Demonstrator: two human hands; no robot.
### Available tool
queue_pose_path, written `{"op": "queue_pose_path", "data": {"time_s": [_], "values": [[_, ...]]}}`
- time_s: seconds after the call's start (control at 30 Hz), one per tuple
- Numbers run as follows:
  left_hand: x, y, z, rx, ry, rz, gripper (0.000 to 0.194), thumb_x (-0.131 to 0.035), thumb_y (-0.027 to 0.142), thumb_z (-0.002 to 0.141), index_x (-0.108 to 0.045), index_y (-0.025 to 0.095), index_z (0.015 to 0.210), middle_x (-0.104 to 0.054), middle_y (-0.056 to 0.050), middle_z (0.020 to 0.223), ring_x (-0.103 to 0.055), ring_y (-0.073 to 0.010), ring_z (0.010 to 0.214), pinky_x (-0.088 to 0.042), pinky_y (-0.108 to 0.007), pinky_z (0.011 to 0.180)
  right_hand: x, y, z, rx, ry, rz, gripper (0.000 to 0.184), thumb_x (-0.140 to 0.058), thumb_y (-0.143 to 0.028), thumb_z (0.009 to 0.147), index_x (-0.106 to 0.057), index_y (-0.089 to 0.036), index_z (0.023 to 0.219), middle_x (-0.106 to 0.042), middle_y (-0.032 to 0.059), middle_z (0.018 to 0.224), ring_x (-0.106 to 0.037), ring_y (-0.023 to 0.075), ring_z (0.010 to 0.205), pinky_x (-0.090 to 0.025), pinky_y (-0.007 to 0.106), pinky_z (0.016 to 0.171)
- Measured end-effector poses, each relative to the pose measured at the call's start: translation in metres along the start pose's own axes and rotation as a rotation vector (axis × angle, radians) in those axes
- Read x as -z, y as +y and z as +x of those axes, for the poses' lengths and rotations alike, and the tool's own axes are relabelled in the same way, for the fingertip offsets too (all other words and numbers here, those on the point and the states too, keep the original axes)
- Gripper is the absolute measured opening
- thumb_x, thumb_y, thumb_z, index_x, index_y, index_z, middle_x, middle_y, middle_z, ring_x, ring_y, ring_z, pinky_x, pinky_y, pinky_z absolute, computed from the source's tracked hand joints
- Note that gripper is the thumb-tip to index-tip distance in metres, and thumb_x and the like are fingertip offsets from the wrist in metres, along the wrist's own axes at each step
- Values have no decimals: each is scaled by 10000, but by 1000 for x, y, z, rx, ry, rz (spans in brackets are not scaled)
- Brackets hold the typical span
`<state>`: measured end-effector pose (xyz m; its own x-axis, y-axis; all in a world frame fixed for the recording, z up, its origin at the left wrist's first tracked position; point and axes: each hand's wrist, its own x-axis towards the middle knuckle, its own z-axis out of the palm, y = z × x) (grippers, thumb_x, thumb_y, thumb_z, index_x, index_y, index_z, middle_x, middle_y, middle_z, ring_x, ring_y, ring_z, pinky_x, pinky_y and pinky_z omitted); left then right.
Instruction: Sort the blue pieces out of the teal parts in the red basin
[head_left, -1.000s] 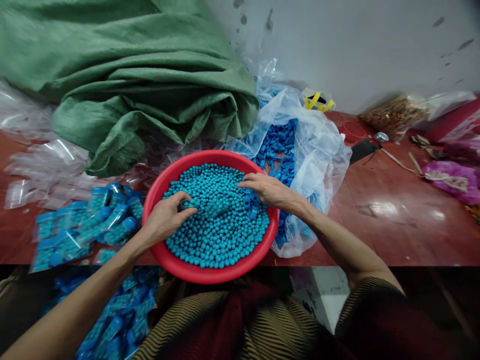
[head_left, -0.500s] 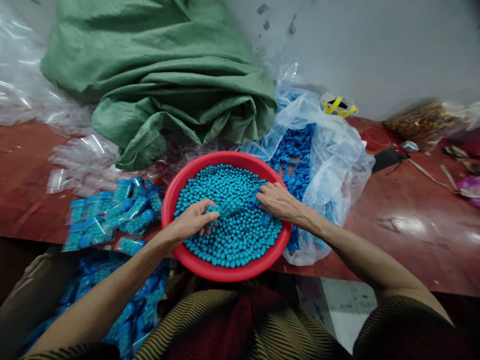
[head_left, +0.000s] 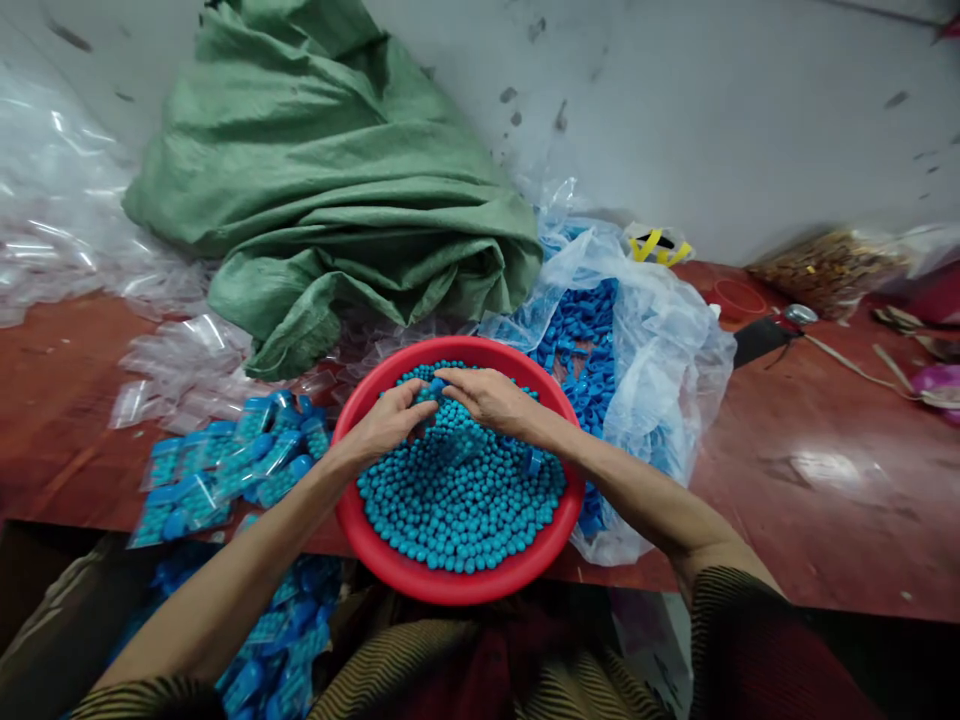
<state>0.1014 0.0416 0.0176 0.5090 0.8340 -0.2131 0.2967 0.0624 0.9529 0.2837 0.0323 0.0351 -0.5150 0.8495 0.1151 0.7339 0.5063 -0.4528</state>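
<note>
A red basin (head_left: 457,590) holds a mass of turquoise beads (head_left: 465,510). Over its far half my two hands meet, fingertips close together. My left hand (head_left: 390,418) is closed around a small clear container of beads, mostly hidden by the fingers. At its mouth, my right hand (head_left: 491,400) pinches a blue cap (head_left: 437,386). Another blue cap (head_left: 533,461) lies on the beads near the basin's right side. To the left on the table are several clear containers filled with beads and topped with blue caps (head_left: 262,455).
Behind the basin slumps a green sack (head_left: 337,210). An open plastic bag (head_left: 667,350) of blue caps (head_left: 581,340) stands to the right. Empty clear containers (head_left: 184,365) lie at left. More filled containers (head_left: 289,640) are piled below the table edge.
My right hand has moved left from the basin's right side to my left hand, bringing a blue cap. My left hand has lifted the container slightly. The view has shifted a little.
</note>
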Motion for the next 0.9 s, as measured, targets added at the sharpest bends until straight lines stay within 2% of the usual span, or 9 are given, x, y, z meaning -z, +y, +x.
{"op": "queue_pose_path", "data": {"time_s": [0.13, 0.2, 0.27, 0.37, 0.47, 0.57, 0.7, 0.8, 0.9], "values": [[5, -6, -2, 50, -4, 0, 333, -577, 403, 730, -506, 174, 961, -533, 44, 665, -491, -92, 480, -388, -205, 405, 8, 10, -13, -147, -173, -96, 277, -425, -268, 941, -566, -163, 1155, -666, 120, 1070, -623, 235, 985, -442, 328, 809], [6, -6, -2, 61, 5, -10, 343, -573, 398, 734, -504, 175, 986, -539, 40, 681, -501, -93, 480, -388, -203, 395, 11, 11, -15, -174, -142, -41, 278, -414, -254, 944, -542, -159, 1172, -660, 114, 1060, -622, 212, 955, -431, 308, 801], [3, -3, -1, 59, -5, -24, 326, -558, 390, 746, -503, 172, 981, -541, 35, 698, -521, -95, 497, -398, -202, 402, 10, 10, -14, -180, -54, 75, 285, -401, -246, 947, -507, -154, 1196, -658, 93, 1017, -619, 178, 885, -426, 281, 769], [-2, 2, -1, 54, -34, -40, 289, -544, 373, 756, -492, 164, 949, -538, 38, 690, -520, -87, 488, -397, -195, 405, 6, 6, -9, -142, 26, 210, 213, -412, -236, 939, -538, -152, 1088, -648, 53, 912, -592, 144, 793, -411, 245, 716], [-3, 3, -2, 63, -16, -40, 275, -531, 353, 766, -478, 163, 958, -534, 45, 686, -481, -64, 445, -373, -182, 386, 5, 7, -10, -107, -8, 162, 153, -429, -225, 928, -563, -169, 974, -633, 37, 866, -572, 142, 773, -386, 242, 701], [0, -1, -4, 83, 10, -38, 311, -529, 341, 773, -473, 164, 1023, -535, 42, 700, -487, -66, 452, -366, -174, 375, 8, 12, -15, -138, -89, 59, 125, -462, -225, 906, -565, -175, 957, -626, 49, 853, -563, 162, 776, -368, 260, 693], [-2, -2, -4, 89, 11, -68, 368, -547, 342, 769, -460, 162, 1077, -535, 41, 697, -498, -72, 458, -381, -176, 375, 6, 14, -16, -167, 39, 260, 134, -445, -239, 908, -544, -179, 976, -610, 30, 861, -546, 138, 759, -379, 258, 711], [-8, 1, -4, 41, -2, -117, 447, -562, 345, 764, -440, 151, 1146, -528, 48, 681, -484, -68, 438, -400, -186, 382, -5, 10, -11, -138, 128, 485, 121, -448, -255, 897, -525, -179, 843, -571, -11, 753, -513, 110, 683, -387, 236, 672], [-14, 4, -7, -7, 10, -153, 528, -572, 370, 768, -416, 145, 1220, -510, 56, 638, -467, -69, 419, -391, -189, 372, -14, 6, -9, -146, 206, 610, 150, -462, -279, 887, -503, -183, 779, -532, -34, 685, -485, 97, 632, -387, 225, 638]]}}
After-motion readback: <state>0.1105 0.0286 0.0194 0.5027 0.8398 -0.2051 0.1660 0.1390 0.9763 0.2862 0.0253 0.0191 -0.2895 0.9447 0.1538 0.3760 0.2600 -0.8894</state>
